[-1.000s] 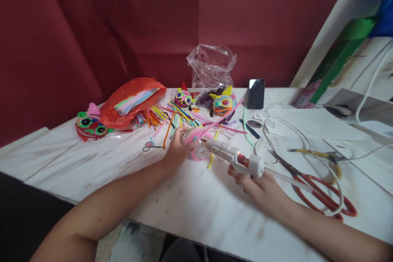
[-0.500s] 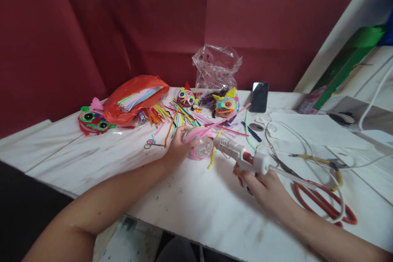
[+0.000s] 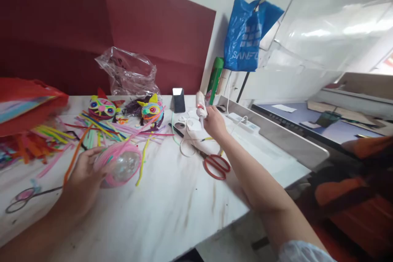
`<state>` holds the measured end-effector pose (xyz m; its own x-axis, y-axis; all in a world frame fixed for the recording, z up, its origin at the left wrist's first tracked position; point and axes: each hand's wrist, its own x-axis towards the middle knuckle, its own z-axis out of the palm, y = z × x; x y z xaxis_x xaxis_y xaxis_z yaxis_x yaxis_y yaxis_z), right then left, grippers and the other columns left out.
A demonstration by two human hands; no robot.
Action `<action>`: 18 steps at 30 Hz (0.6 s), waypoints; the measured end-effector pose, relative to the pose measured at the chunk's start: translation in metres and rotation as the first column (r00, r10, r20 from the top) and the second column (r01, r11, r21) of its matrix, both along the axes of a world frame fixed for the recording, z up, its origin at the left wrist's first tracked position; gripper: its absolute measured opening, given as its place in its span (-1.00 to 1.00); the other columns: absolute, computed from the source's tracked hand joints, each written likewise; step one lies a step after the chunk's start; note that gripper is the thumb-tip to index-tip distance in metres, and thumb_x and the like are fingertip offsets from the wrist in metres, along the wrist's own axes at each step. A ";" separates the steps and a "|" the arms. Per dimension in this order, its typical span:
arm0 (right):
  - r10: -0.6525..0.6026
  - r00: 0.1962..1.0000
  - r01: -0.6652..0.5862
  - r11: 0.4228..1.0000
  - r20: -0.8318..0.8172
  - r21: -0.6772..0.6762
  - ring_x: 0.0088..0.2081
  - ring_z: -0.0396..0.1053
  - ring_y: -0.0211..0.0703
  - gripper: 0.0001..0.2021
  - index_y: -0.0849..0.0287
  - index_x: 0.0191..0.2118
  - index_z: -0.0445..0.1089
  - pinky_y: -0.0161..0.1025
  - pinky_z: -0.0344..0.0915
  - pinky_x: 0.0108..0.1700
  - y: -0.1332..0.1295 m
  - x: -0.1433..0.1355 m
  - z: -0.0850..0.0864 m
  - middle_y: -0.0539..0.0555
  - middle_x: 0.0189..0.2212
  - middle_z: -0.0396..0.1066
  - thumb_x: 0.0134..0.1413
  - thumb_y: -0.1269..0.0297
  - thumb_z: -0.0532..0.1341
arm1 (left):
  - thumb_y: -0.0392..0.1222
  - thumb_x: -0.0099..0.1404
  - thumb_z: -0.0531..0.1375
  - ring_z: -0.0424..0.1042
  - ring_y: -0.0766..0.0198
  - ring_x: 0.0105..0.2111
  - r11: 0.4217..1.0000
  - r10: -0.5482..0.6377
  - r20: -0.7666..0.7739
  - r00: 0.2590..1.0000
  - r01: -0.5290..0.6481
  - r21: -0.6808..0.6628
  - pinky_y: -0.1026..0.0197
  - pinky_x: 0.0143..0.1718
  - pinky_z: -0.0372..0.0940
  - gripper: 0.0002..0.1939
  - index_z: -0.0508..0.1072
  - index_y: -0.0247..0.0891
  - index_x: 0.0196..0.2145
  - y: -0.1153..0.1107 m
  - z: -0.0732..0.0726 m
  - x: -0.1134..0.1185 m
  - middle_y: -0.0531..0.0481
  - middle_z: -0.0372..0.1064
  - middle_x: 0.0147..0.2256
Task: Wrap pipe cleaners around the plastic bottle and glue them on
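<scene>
Head view: right hand (image 3: 215, 122) is gripping glue gun (image 3: 200, 104), now swung off the ball to back near phone (image 3: 178, 100); left hand (image 3: 83, 178), well apart, is clasping pink-wrapped ball (image 3: 126, 166); bare bench (image 3: 156, 208) is stretching frontward.

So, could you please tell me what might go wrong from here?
The glue gun in the right hand is near the upright phone, so a careless swing might knock it over. Pink strips run from the ball in the left hand towards the yellow-eared figure; turning the ball could snag it. The red-handled scissors lie near the right forearm, which might brush them.
</scene>
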<state>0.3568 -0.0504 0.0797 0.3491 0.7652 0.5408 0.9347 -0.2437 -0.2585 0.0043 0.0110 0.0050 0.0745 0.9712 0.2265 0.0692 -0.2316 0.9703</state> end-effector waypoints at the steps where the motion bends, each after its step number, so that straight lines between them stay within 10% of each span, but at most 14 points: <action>1: -0.041 0.999 0.040 0.999 -0.001 -0.032 -0.09 0.38 0.04 -0.80 0.34 -0.13 0.35 -0.13 0.31 -0.12 0.003 0.016 -0.001 0.32 -0.09 0.35 0.14 0.41 0.10 | 0.11 -0.06 0.36 0.42 -0.10 -0.13 0.999 -0.006 0.020 1.000 0.007 -0.045 -0.08 -0.35 0.45 -0.46 0.31 0.03 -0.13 -0.002 0.002 0.001 0.02 0.41 -0.09; 10: -0.010 1.000 0.010 0.956 0.000 -0.293 -0.06 0.39 -0.07 -0.66 0.22 0.06 0.31 -0.03 0.39 -0.06 -0.004 0.049 -0.046 0.13 0.01 0.34 0.23 0.18 0.17 | 0.16 -0.14 0.35 0.33 -0.24 0.04 0.997 0.026 -0.032 0.999 -0.028 -0.071 -0.23 -0.20 0.43 -0.41 0.29 0.00 -0.16 -0.013 0.021 0.006 0.00 0.39 -0.04; 18: 0.037 0.994 -0.040 0.999 0.098 0.025 -0.04 0.36 0.00 -0.69 0.35 -0.16 0.42 0.03 0.22 0.05 -0.012 0.035 -0.013 0.21 -0.19 0.42 0.30 0.23 0.02 | 0.11 -0.13 0.34 0.45 -0.04 -0.21 0.997 0.073 -0.057 0.996 -0.074 -0.016 0.02 -0.39 0.41 -0.43 0.30 0.01 -0.14 -0.008 0.007 0.009 0.01 0.41 -0.18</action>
<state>0.3918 -0.0626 0.0671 0.2643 0.7620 0.5912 0.9644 -0.2016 -0.1712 0.0137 0.0031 0.0123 0.0150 0.9783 0.2067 0.1404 -0.2067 0.9683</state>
